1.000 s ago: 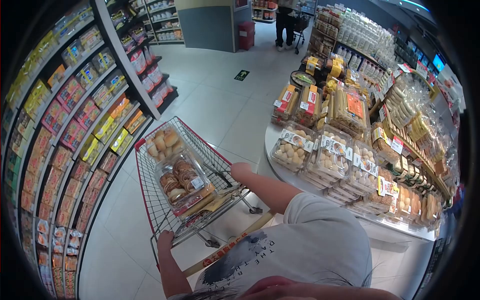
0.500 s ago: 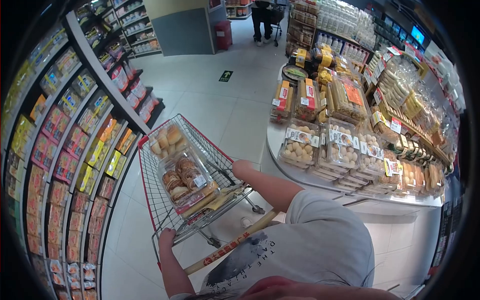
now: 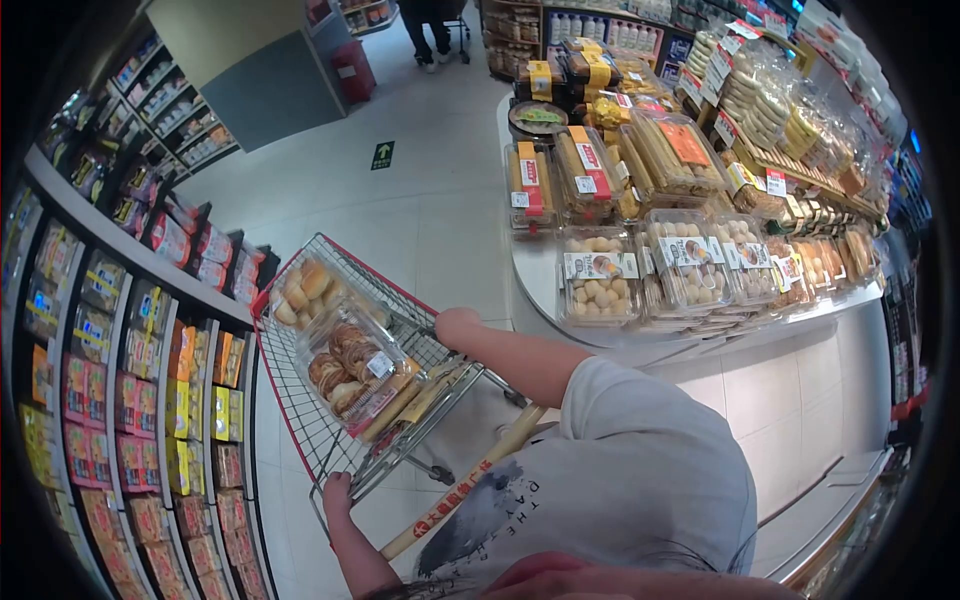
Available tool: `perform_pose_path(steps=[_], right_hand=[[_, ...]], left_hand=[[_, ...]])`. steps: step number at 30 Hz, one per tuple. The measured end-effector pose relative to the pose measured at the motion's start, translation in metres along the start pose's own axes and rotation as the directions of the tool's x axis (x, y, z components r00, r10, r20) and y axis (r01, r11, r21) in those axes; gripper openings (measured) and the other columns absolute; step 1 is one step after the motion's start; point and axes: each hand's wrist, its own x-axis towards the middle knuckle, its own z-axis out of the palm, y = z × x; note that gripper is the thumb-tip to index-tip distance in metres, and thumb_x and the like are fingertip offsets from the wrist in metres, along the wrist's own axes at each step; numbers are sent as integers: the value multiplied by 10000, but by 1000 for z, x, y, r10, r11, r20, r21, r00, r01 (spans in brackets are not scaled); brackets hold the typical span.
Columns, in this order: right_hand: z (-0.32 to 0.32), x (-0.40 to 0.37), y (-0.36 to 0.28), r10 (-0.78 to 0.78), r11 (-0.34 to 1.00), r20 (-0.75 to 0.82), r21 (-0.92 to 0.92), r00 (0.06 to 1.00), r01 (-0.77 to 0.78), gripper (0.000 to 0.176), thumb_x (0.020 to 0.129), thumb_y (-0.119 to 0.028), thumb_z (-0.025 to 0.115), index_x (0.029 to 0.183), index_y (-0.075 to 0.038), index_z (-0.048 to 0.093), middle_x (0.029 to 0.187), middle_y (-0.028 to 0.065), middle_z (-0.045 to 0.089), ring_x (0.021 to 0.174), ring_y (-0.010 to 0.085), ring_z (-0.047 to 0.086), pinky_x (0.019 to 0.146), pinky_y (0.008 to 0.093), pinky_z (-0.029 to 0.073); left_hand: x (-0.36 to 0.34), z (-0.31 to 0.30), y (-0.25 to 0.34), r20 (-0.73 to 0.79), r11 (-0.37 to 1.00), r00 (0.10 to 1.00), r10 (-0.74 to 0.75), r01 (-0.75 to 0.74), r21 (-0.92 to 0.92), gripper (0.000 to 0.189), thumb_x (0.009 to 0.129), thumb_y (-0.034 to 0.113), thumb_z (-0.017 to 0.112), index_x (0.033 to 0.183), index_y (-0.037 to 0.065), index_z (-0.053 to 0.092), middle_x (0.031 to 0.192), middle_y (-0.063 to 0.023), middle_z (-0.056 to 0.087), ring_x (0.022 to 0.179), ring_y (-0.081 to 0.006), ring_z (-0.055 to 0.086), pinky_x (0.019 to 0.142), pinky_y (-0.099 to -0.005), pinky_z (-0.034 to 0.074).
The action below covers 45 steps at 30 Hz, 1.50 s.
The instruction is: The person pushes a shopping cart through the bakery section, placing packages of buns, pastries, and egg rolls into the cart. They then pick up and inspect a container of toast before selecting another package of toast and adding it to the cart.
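A wire shopping cart point(image 3: 380, 278) with a red rim stands in front of me, turned slightly left. My right hand point(image 3: 458, 328) is closed on its right side rim. On the near left corner of the frame, my left hand point(image 3: 338, 490) is closed as well; its fingers are partly hidden. The pale handlebar point(image 3: 465, 492) with red lettering lies close to my shirt, with neither hand on it. Inside the cart, a clear box of brown swirled pastries point(image 3: 350, 365) rests against a pack of golden bread rolls point(image 3: 303, 293). Flatter packages point(image 3: 405, 400) lie beside them.
Shelves of packaged snacks point(image 3: 140, 400) run along the left, close to the cart. At right, a rounded display table point(image 3: 525, 262) carries boxed baked goods point(image 3: 600, 280). Ahead are a floor arrow sign point(image 3: 383, 155), a red bin point(image 3: 352, 72) and a person point(image 3: 425, 30) with a cart.
My view has swung and moved forward, so the left shelves and right display sit nearer. The cart and both hands appear shifted slightly left, with the hands still on the cart.
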Motion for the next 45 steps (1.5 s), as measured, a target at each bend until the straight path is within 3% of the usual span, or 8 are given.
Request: perform_pose_path(steps=[2, 13, 23, 24, 27, 31, 32, 45], right_hand=[[-4, 12, -5, 17, 999, -16, 29, 1000, -17, 188, 764, -79, 487, 825, 6, 644, 773, 126, 641, 612, 258, 637, 474, 379, 521], [-12, 44, -38, 141, 990, -130, 26, 981, -139, 143, 710, -81, 547, 775, -24, 661, 714, 96, 645, 543, 216, 626, 441, 385, 502], [31, 45, -82, 326, 944, -180, 110, 928, -310, 197, 661, -106, 608, 841, -53, 670, 845, 100, 649, 762, 277, 632, 559, 455, 518], [36, 44, -88, 352, 935, -188, 125, 917, -333, 200, 661, -108, 611, 845, -56, 670, 856, 98, 648, 768, 279, 631, 565, 457, 518], [55, 38, -104, 404, 912, -170, 158, 899, -379, 207, 667, -113, 609, 858, -56, 666, 865, 95, 645, 772, 282, 628, 566, 459, 518], [64, 12, -122, 417, 904, -185, 188, 890, -384, 210, 674, -117, 607, 868, -59, 662, 855, 90, 642, 765, 280, 625, 550, 454, 516], [70, 7, -127, 429, 896, -200, 214, 881, -388, 206, 674, -119, 608, 863, -61, 662, 849, 89, 642, 760, 279, 624, 548, 454, 515], [121, -85, -169, 603, 771, -175, 379, 779, -512, 207, 665, -113, 622, 862, -64, 661, 850, 86, 639, 745, 283, 623, 545, 455, 516]], left_hand=[[27, -9, -9, 28, 978, 982, 187, -189, 92, 347, 760, 265, 467, 884, -44, 563, 752, -174, 590, 640, -268, 578, 507, -369, 470], [158, -58, -24, 177, 862, 895, 410, -444, 245, 304, 744, 232, 463, 793, -55, 550, 690, -186, 539, 649, -268, 521, 606, -375, 404], [270, -122, -53, 285, 625, 696, 659, -717, 309, 306, 739, 226, 440, 690, -71, 497, 606, -200, 471, 574, -294, 442, 573, -407, 362], [275, -124, -49, 214, 890, 886, 411, -441, 114, 307, 744, 222, 434, 667, -72, 479, 595, -194, 462, 575, -281, 437, 573, -403, 365], [285, -140, -43, 285, 923, 886, 366, -385, 11, 290, 746, 209, 433, 651, -62, 471, 588, -169, 461, 551, -252, 432, 534, -384, 364], [330, -157, -68, 330, 796, 755, 566, -605, 18, 243, 744, 186, 443, 660, -37, 489, 557, -111, 436, 463, -192, 380, 444, -341, 330], [364, -153, -85, 388, 902, 821, 418, -426, -70, 269, 751, 211, 449, 700, -48, 505, 595, -125, 477, 472, -196, 420, 427, -336, 354], [266, -163, -17, 466, 720, 734, 493, -645, 255, 292, 747, 228, 452, 744, -57, 515, 632, -142, 509, 508, -223, 466, 428, -345, 386]])
